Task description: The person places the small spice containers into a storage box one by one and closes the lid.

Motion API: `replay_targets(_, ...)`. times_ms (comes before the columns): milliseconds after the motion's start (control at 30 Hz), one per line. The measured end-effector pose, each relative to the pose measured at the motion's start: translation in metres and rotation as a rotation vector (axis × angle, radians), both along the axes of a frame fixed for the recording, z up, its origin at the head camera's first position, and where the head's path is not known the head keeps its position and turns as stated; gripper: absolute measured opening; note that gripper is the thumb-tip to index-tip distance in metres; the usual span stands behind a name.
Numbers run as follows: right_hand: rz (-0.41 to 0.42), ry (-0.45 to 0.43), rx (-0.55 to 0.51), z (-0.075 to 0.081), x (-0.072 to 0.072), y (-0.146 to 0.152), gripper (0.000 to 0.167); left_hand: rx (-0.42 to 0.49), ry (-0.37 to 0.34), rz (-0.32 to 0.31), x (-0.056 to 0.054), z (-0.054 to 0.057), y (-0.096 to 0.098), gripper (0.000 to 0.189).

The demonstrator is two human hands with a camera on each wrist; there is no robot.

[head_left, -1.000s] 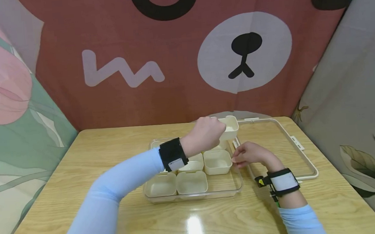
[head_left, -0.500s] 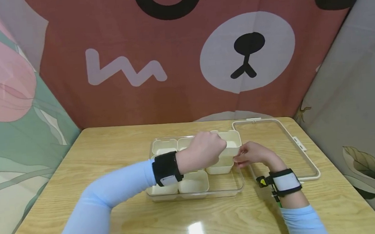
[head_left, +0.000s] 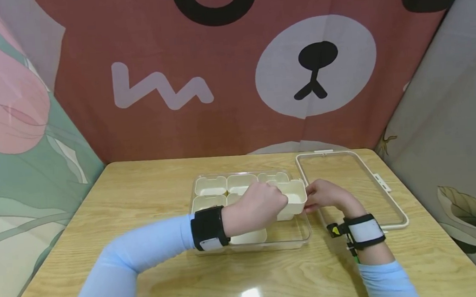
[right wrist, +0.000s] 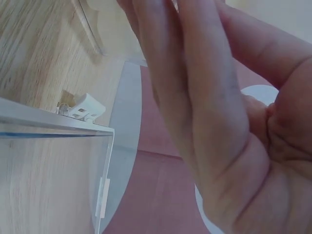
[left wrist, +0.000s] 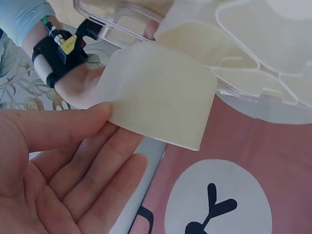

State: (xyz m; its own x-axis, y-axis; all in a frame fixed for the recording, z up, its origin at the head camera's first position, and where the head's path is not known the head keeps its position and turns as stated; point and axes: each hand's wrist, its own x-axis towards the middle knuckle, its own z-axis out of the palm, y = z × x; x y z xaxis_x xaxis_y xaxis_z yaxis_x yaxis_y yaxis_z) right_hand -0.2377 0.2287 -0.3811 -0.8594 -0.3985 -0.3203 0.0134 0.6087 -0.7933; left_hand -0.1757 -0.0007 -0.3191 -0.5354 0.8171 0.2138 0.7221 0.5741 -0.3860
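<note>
My left hand (head_left: pixel 256 207) pinches a small cream open-topped box (head_left: pixel 295 197) between thumb and fingers. In the left wrist view the flat wall of this box (left wrist: pixel 158 97) faces the camera, with the thumb at its edge. It hangs tilted over the right part of a clear plastic bin (head_left: pixel 271 246), overlapping another cream box below it. Several more cream boxes (head_left: pixel 210 186) sit in rows inside the bin, partly hidden by my left hand and wrist. My right hand (head_left: pixel 326 194) holds the bin's right wall, its fingertips partly behind the held box.
A clear lid with a white frame and side latches (head_left: pixel 382 183) lies on the wooden table (head_left: pixel 157 183), right of the bin. Patterned cloths (head_left: pixel 227 121) hang behind the table and at both sides.
My left hand has brought the cream box down and toward me, from above the bin's back right to its middle right. The right hand has stayed at the bin's right wall.
</note>
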Motion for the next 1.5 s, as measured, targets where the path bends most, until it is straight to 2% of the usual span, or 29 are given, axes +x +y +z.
replay_targets(300, 0.033, 0.049, 0.037, -0.004, -0.002, 0.001, 0.019, 0.011, 0.036, -0.067, 0.012, -0.013, -0.003, 0.021)
replay_targets(500, 0.045, 0.073, 0.062, -0.002, -0.001, 0.001, 0.023, -0.028, 0.048, -0.131, 0.02, -0.018, -0.003, 0.022)
replay_targets(733, 0.036, 0.07, 0.073, -0.002, -0.002, 0.001, 0.024, -0.045, 0.019, -0.15, 0.028, -0.022, -0.003, 0.024)
replay_targets(967, 0.034, 0.035, 0.026, -0.003, -0.003, 0.002, 0.024, -0.044, -0.027, -0.16, 0.033, -0.023, -0.004, 0.022)
replay_targets(1133, 0.029, 0.012, 0.001, -0.002, -0.002, 0.001, 0.023, -0.075, -0.035, -0.154, 0.035, -0.026, -0.004, 0.019)
replay_targets(1267, 0.026, 0.001, 0.003, 0.0, -0.001, 0.001, 0.022, -0.105, 0.001, -0.153, 0.035, -0.032, -0.004, 0.019)
replay_targets(1500, 0.038, 0.012, 0.017, 0.001, -0.001, 0.001, 0.023, -0.1, 0.09, -0.171, 0.034, -0.042, -0.004, 0.023)
